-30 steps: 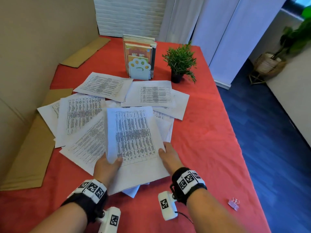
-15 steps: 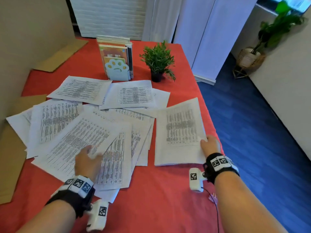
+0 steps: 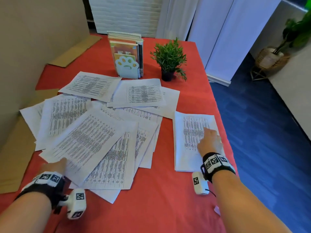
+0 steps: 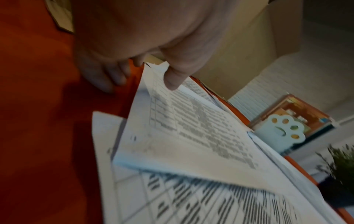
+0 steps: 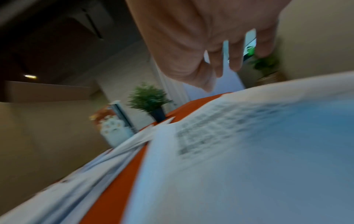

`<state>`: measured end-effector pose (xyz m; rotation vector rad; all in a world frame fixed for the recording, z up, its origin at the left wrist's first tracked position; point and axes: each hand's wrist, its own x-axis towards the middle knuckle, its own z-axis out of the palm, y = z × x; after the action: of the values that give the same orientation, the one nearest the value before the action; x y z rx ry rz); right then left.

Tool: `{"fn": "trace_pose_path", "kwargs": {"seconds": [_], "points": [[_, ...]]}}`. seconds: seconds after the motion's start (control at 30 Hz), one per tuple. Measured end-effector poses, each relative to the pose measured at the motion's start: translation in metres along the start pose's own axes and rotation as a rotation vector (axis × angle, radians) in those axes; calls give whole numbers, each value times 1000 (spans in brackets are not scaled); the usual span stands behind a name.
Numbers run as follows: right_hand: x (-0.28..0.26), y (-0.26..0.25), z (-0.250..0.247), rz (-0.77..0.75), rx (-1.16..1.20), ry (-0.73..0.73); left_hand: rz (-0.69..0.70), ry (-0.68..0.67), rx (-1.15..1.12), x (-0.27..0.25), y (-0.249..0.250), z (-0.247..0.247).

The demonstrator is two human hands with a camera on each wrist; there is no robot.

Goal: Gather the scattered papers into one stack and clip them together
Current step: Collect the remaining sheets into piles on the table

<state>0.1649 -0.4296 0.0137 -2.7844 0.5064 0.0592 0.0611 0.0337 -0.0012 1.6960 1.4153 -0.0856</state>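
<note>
Several printed sheets [image 3: 94, 132] lie fanned and overlapping across the red tablecloth [image 3: 159, 207]. One sheet [image 3: 188, 135] lies apart on the right, near the table edge. My right hand [image 3: 209, 138] hovers over it with straight fingers [image 5: 235, 60], holding nothing. My left hand [image 3: 58, 163] is at the near-left corner of the pile. There its thumb [image 4: 172, 80] presses on the top sheet [image 4: 191, 136] with fingers curled below the corner, and that sheet's edge is raised. A pale binder clip [image 3: 217, 210] peeks out beside my right forearm.
A paw-shaped bookend with books [image 3: 127, 64] and a small potted plant [image 3: 170, 61] stand behind the papers. Cardboard sheets [image 3: 15, 157] lie along the left side. The table's right edge [image 3: 225, 132] drops to a blue floor.
My right hand carried one sheet from the pile to the right, laid it flat and let go. My left hand slid left to the corner of another sheet.
</note>
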Motion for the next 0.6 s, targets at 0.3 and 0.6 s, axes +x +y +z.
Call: {"fn": "trace_pose_path", "kwargs": {"seconds": [0.3, 0.6], "points": [[-35, -125, 59, -14, 515, -292, 64, 38, -235, 137, -20, 4], [-38, -175, 91, 226, 716, -308, 105, 47, -356, 79, 34, -22]]}}
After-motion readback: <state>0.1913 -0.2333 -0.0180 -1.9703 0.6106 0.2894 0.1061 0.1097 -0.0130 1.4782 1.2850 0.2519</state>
